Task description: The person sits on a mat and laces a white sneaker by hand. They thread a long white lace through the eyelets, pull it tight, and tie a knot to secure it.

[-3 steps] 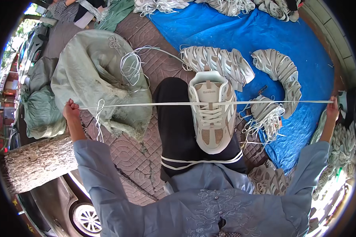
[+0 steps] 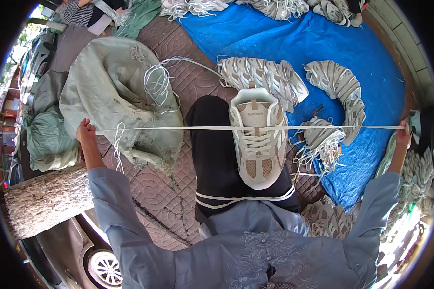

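Note:
A white flat shoelace (image 2: 212, 128) is stretched taut from side to side across the view. My left hand (image 2: 86, 132) pinches its left end, and my right hand (image 2: 403, 135) grips the right end, both arms spread wide. Midway, the lace crosses over the tongue of a beige and white sneaker (image 2: 261, 166). That sneaker rests on my right thigh, toe toward me, with laces threaded crosswise through its lower eyelets. White elastic-looking bands (image 2: 246, 196) loop around my dark-trousered legs.
Rows of nested shoe uppers (image 2: 263, 79) lie on a blue tarp (image 2: 371, 48). A bundle of white laces (image 2: 325, 156) lies beside my right knee. Left are a pale sack (image 2: 106, 82) with tangled laces on it, a tree trunk (image 2: 48, 200) and a parked car (image 2: 67, 245).
My right hand sits slightly lower, bringing that end of the lace down a little. The view has shifted slightly; both hands keep their hold.

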Available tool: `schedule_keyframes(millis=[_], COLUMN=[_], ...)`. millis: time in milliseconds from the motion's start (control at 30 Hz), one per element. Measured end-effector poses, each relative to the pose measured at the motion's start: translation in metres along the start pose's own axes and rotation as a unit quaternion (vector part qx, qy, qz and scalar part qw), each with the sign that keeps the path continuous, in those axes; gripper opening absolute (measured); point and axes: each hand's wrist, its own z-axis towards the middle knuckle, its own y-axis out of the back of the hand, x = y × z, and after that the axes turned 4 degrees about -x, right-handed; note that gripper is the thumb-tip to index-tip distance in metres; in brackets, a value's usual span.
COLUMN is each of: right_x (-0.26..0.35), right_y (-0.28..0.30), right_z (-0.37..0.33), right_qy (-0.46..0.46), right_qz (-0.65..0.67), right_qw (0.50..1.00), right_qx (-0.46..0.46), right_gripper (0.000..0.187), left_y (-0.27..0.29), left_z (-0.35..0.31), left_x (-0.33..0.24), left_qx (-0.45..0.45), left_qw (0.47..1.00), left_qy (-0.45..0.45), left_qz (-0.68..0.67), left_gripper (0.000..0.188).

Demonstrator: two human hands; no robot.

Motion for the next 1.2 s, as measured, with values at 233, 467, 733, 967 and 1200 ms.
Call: schedule_keyframes(millis=[233,467,733,967,1200], right_x=[-0.104,-0.177,-0.179,-0.177,-0.183], right_y=[-0.246,-0.372,-0.365,-0.367,-0.367], right_z=[-0.261,-0.473,-0.477,-0.489,-0.492], right_qy=[0.045,0.03,-0.198,-0.16,-0.156], right_qz=[-0.319,-0.374,-0.372,-0.415,-0.399], right_qw=[0.856,0.722,0.734,0.725,0.741], right_qx=[0.405,0.581,0.533,0.526,0.517], right_gripper=[0.027,0.007,0.009,0.007,0.008], left_y=[-0.088,-0.115,-0.116,-0.103,-0.103], left_z=[-0.202,-0.36,-0.364,-0.372,-0.373], left_x=[0.087,0.13,0.153,0.153,0.159], left_qx=[0.358,0.483,0.413,0.438,0.438], left_qw=[0.836,0.679,0.79,0.672,0.772], left_qy=[-0.351,-0.418,-0.417,-0.501,-0.387], left_qz=[0.224,0.362,0.178,0.325,0.249], left_gripper=[0.02,0.006,0.006,0.011,0.017])
